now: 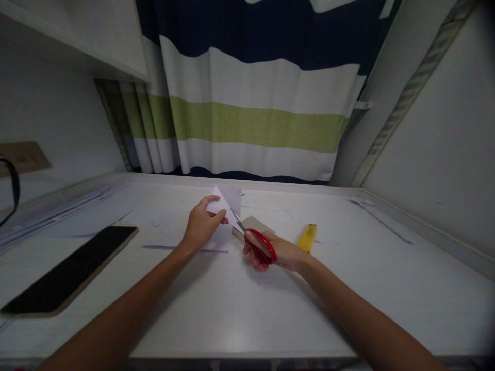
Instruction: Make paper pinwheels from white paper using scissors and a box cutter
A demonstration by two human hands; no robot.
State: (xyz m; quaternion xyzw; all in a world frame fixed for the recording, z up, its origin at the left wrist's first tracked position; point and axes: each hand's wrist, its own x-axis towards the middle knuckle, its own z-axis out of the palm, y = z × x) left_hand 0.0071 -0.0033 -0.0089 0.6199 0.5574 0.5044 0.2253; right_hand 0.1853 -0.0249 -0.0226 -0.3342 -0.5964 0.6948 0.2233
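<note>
My left hand (203,222) pinches a folded piece of white paper (228,198) above the middle of the table, thumb in front and fingers behind. In my right hand (276,251) is a pair of scissors with red handles (266,246). Their metal blades point up and to the left and lie along the paper's slanting edge; whether they are cutting into it I cannot tell. Under the blades a small greyish-beige flat piece (258,224) rests on the table, partly hidden by my right hand. Just beyond my right wrist lies a yellow utility-knife-like tool (307,238).
A long dark flat panel (73,268) lies on the white table (232,319) at the left. White paper sheets and strips (77,206) are along the left wall. A thin strip (382,221) lies at the right. A striped curtain (255,123) hangs behind the table.
</note>
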